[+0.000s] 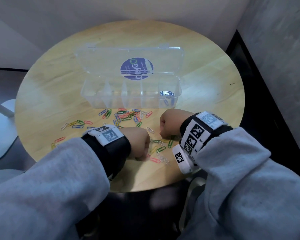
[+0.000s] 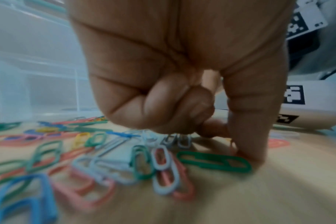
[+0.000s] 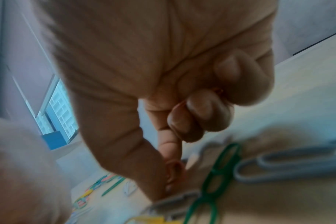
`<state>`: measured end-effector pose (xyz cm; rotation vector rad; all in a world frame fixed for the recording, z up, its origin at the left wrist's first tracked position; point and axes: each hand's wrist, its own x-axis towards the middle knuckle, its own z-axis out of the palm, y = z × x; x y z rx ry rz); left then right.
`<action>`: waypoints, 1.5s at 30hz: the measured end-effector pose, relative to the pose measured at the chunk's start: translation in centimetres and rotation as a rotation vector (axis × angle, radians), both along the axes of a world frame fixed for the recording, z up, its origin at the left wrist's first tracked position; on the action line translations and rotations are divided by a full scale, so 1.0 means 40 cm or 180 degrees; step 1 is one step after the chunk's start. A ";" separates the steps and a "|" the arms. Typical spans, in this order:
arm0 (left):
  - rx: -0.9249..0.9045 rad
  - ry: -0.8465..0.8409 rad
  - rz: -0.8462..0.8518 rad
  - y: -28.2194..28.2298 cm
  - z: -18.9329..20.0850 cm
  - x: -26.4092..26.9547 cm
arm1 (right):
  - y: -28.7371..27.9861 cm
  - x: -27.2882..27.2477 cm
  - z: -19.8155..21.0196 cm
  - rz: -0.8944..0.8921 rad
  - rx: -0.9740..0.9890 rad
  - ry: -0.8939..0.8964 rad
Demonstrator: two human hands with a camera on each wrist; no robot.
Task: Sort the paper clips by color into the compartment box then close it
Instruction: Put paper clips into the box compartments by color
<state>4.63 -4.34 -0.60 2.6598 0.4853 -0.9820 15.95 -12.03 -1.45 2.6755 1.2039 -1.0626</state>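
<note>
While the box [image 1: 131, 94] waits open beyond the clips [image 1: 126, 116], both hands, left hand [image 1: 139, 142] and right hand [image 1: 171, 122], curl their fingers [image 2: 246, 133] down, pressing clips beside it.

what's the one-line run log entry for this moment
box open, blue clips in rightmost compartment | left hand, right hand down on loose clips | sorting unfinished

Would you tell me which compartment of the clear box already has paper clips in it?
The rightmost compartment of the compartment box: a few blue paper clips lie in it, while the other compartments look empty.
</note>
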 end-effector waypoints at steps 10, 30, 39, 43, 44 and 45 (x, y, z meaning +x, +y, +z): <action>-0.2556 -0.0948 0.2192 0.127 0.058 -0.014 | -0.071 0.003 0.035 -0.0592 0.0611 0.1718; -0.0019 -0.0196 0.1137 0.094 0.028 -0.048 | -0.058 -0.081 0.043 0.0586 -0.0065 0.0561; 0.0120 -0.0107 0.0999 0.070 0.000 -0.046 | -0.046 -0.109 0.009 0.0998 -0.0041 0.0215; -0.0073 -0.0176 0.1079 0.078 0.002 -0.050 | -0.027 -0.112 0.014 0.1195 -0.0138 0.0025; -0.0124 -0.0176 0.1087 0.083 0.003 -0.050 | -0.024 -0.115 0.015 0.1238 -0.0141 -0.0022; -0.0156 -0.0192 0.1086 0.088 0.004 -0.051 | -0.023 -0.119 0.017 0.1263 -0.0127 -0.0069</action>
